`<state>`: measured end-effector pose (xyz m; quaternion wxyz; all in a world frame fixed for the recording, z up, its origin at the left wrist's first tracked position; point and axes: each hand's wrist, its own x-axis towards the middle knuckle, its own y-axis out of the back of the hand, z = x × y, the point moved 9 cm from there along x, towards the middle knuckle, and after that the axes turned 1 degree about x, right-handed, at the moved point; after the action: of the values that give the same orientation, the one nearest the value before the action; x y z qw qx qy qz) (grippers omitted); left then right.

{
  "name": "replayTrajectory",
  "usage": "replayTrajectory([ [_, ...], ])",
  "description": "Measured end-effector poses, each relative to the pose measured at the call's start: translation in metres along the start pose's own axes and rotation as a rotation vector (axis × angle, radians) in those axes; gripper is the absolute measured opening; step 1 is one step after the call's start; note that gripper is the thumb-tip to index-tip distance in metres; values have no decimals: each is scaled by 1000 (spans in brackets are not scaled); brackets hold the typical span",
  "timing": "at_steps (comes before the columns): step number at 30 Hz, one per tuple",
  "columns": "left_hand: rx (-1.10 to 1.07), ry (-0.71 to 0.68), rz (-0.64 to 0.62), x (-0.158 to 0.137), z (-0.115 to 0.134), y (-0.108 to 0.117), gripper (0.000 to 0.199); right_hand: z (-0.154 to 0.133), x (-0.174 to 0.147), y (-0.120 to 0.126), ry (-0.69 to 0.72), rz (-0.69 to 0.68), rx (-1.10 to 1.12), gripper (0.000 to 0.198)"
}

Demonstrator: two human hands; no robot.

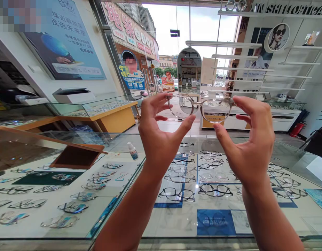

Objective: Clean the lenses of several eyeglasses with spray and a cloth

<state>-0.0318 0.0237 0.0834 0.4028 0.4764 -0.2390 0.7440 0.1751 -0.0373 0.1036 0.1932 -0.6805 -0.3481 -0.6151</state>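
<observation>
A pair of eyeglasses (196,104) with thin, clear-looking round rims is held up level in front of me, above the glass display case (150,228). My left hand (161,129) grips its left side, fingers at the upper outer corner and thumb near the lower rim. On the other side, my right hand (251,136) pinches the right outer corner between fingers and thumb. The arms of the eyeglasses are hard to make out. Under my hands, several dark-framed glasses (215,190) lie in rows inside the case.
A small white spray bottle (132,151) stands on the counter to the left, near a wooden-framed tilted mirror (78,155). Farther off are an arched mirror (189,66), a wood-fronted showcase (116,116), wall shelves (244,69) and a red fire extinguisher (297,129).
</observation>
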Motion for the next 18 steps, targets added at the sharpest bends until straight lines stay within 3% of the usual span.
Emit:
replayTrajectory([
  [8, 93, -83, 84, -4, 12, 5, 59, 26, -4, -5, -162, 56, 179, 35],
  [18, 57, -99, 61, -5, 12, 1, 61, 44, -2, -4, -315, 125, 326, 25],
])
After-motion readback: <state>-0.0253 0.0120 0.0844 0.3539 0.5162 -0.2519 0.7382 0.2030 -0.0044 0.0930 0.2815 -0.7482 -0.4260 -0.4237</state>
